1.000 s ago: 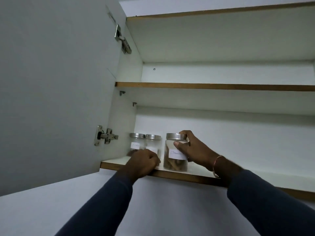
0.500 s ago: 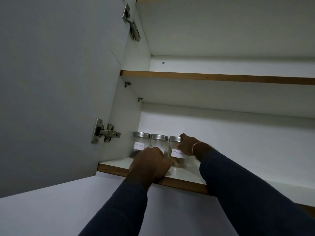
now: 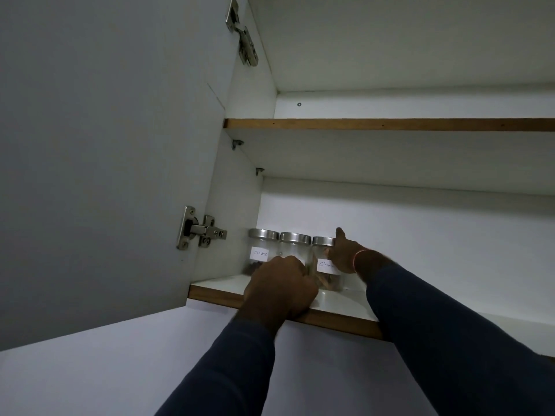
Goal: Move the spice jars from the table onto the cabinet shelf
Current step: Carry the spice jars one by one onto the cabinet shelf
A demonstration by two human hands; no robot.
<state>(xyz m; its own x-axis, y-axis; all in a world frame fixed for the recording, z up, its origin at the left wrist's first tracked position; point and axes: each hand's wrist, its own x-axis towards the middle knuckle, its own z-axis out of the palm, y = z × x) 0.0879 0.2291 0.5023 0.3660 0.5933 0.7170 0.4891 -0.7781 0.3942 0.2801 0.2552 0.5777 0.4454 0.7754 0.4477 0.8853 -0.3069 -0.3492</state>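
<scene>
Three glass spice jars with steel lids stand in a row at the left end of the lower cabinet shelf (image 3: pixel 339 321). The left jar (image 3: pixel 260 250) is labelled cloves. My left hand (image 3: pixel 280 288) hides the lower half of the middle jar (image 3: pixel 295 246); it rests as a closed fist on the shelf's front edge and holds nothing that I can see. The right jar (image 3: pixel 325 267), labelled cinnamon, holds brown sticks. My right hand (image 3: pixel 345 255) lies against this jar's right side, thumb raised beside the lid and fingers hidden behind the glass.
The open cabinet door (image 3: pixel 105 145) stands at the left with its hinge (image 3: pixel 199 228) near the jars. An upper shelf (image 3: pixel 390 124) runs above. The lower shelf extends to the right of my right arm.
My right hand has pushed the cinnamon jar from the shelf's front back into line with the other two jars. My left fist stays on the shelf edge.
</scene>
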